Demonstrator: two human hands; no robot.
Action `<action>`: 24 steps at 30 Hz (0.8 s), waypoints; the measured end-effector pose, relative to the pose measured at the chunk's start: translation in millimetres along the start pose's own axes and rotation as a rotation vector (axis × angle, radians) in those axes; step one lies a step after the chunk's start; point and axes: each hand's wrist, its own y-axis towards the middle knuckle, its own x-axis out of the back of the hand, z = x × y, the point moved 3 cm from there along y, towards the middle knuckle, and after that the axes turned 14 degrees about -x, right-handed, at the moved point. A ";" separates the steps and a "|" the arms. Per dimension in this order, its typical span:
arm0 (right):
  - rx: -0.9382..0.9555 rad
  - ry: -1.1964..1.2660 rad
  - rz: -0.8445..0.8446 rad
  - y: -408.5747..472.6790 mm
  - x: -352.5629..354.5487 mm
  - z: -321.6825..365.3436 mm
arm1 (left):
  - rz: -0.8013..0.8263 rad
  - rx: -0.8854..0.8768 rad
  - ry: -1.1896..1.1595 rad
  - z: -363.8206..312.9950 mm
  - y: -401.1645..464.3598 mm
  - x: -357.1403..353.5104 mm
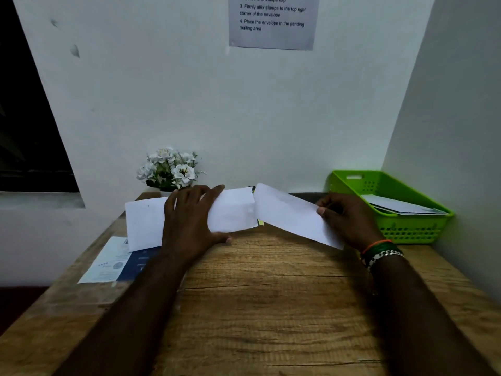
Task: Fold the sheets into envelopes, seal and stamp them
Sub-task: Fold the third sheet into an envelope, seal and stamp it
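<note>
**Wood desk, white paper in both hands**

Wood grain runs across the near part of the table (271, 294), where two bare forearms reach in from the near edge. A little farther, at the left, printed sheets (108, 263) in pale and dark blue lie flat on the tabletop. Past them the left hand (192, 221) lies spread over a white envelope (146, 223), fingers over its top and thumb under its near edge. The right hand (347, 221), with bands at the wrist, pinches the right end of a folded white sheet (287, 213), which tilts up toward the centre and meets the envelope's right end. At the right stands a green basket (412, 229) with envelopes lying inside. At the far edge, a pot of white flowers (170, 169) stands against the wall, and a printed notice (272, 21) hangs higher up.
</note>
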 end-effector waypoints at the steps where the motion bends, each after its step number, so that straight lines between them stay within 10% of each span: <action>1: -0.006 -0.018 0.019 0.4 -0.9 -1.6 | 0.002 -0.011 -0.005 -2.0 -0.3 -0.5; 24: -0.107 0.251 -0.129 -13.0 -45.6 12.9 | 0.092 -0.112 -0.049 -29.1 1.6 -7.0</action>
